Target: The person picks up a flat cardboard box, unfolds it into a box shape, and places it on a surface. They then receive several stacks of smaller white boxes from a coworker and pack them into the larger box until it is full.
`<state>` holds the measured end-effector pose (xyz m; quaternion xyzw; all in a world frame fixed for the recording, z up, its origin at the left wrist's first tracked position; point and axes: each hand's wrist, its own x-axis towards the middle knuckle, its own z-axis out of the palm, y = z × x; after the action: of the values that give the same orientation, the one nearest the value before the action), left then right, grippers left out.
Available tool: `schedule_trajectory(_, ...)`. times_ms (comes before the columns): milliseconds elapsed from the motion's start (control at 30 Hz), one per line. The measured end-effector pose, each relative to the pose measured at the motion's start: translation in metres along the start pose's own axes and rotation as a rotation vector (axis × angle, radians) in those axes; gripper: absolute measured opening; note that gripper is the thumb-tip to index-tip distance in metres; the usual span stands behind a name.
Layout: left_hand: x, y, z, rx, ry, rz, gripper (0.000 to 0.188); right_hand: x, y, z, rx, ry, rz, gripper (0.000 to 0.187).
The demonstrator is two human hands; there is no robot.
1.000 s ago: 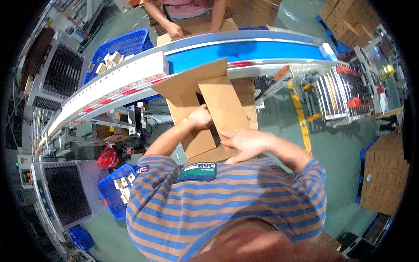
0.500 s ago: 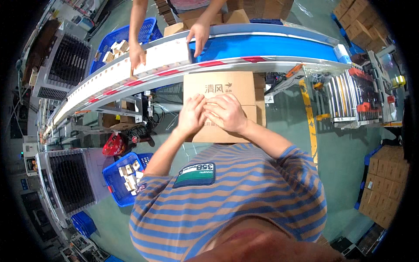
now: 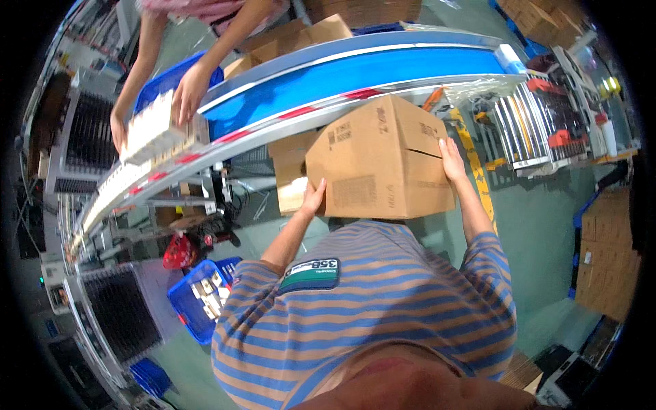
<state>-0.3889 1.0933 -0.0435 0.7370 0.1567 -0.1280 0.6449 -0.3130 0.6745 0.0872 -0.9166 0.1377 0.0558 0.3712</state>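
Note:
A brown cardboard box (image 3: pixel 355 160) is tipped at an angle in front of my chest, between my two palms. My left hand (image 3: pixel 313 198) presses on its lower left side, thumb up. My right hand (image 3: pixel 451 160) lies along its right side with straight fingers, near a dark seam between flaps. Another cardboard box (image 3: pixel 290 160) shows partly behind it on the left; the held box hides the rest. Across the conveyor, a co-worker's hands (image 3: pixel 191 92) grip a row of white packs (image 3: pixel 158 130).
A blue conveyor belt (image 3: pixel 301 80) with red-and-white striped rails curves across ahead. Blue baskets hold loose packs, one basket (image 3: pixel 198 328) at my left. A roller rack (image 3: pixel 536 123) stands right, and stacked cartons (image 3: pixel 605 253) sit farther right. Yellow tape (image 3: pixel 478 154) marks the floor.
My hands have parted from the box top to its two sides, and the box is now tilted and turned. The co-worker's hands have moved left along the conveyor with the white packs.

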Motion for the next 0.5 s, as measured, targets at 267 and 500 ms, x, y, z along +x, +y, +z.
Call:
schedule_trajectory(267, -0.129, 0.2, -0.024, -0.185, -0.276, -0.201, 0.042, -0.023, 0.002, 0.003, 1.191, -0.565, 0.252, 0.064)
schedule_trajectory(500, -0.184, 0.263, 0.013, 1.511, -0.764, -0.207, 0.037, -0.088, 0.037, 0.219, 0.744, -0.87, 0.38, 0.059)
